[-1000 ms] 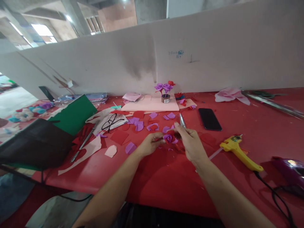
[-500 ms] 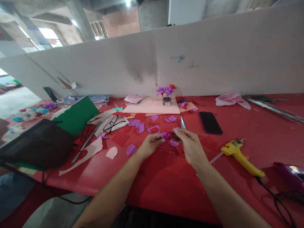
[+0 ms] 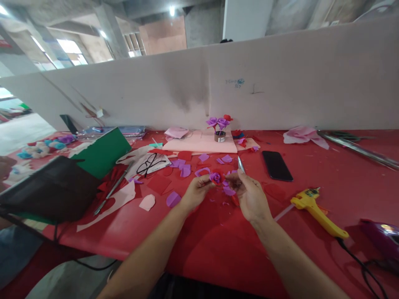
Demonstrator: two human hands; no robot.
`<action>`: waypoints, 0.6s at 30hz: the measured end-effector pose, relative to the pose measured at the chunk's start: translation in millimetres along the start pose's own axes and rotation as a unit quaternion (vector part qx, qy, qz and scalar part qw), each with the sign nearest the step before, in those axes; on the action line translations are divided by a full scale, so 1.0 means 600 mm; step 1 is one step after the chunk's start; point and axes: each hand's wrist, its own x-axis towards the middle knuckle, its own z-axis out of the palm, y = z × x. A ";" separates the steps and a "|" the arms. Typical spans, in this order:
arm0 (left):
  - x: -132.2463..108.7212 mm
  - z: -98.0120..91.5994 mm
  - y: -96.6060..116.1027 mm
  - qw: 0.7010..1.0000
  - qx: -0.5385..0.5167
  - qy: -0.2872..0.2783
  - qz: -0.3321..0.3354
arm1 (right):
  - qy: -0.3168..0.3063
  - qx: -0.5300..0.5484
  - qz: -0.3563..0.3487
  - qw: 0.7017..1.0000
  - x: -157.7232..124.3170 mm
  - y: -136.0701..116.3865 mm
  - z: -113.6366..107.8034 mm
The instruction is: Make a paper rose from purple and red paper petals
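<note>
My left hand [image 3: 198, 191] pinches a small handmade flower [image 3: 217, 177] with a purple rolled centre and red outer petals. My right hand [image 3: 252, 194] is at the flower's right side, fingers curled in near its red petals and thumb raised; what lies inside its grip is hidden. A pointed metal blade [image 3: 240, 163] sticks out just beyond the right thumb, and I cannot tell whether the hand holds it or it lies on the table. Purple scraps [image 3: 229, 191] lie just below the right fingertips.
Cut purple pieces [image 3: 185, 170] and red pieces [image 3: 159, 184] litter the red table [image 3: 199, 249]. A small pot of flowers [image 3: 220, 137] stands behind. On the right are a phone [image 3: 277, 166] and a yellow glue gun [image 3: 318, 209]; on the left, glasses [image 3: 151, 165] and a dark bag [image 3: 52, 189].
The flower now faces up more openly, showing more red petal. My right thumb and fingers have drawn apart from their pinch at its edge. The view has tilted slightly.
</note>
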 end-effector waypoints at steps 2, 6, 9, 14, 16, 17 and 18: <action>0.001 -0.001 -0.002 1.000 0.008 -0.001 0.010 | 0.005 -0.012 0.007 1.000 0.002 0.000 0.000; 0.003 -0.001 -0.003 1.000 -0.009 -0.015 0.006 | -0.011 -0.004 0.055 0.998 0.000 -0.001 0.005; 0.004 -0.001 -0.002 1.000 -0.010 -0.003 0.009 | -0.011 0.014 0.055 0.998 -0.002 0.000 0.008; 0.005 0.001 -0.005 0.999 -0.007 0.036 -0.001 | 0.016 0.038 0.060 0.997 0.003 0.001 0.001; 0.005 0.000 -0.008 0.999 -0.013 0.045 -0.010 | 0.039 0.060 0.057 0.996 0.008 -0.001 -0.003; 0.006 -0.002 -0.009 0.999 -0.013 0.049 -0.013 | 0.061 0.072 0.044 0.995 0.012 -0.003 -0.004; 0.007 -0.004 -0.010 0.998 -0.011 0.055 -0.013 | 0.090 0.082 0.024 0.992 0.015 -0.005 -0.007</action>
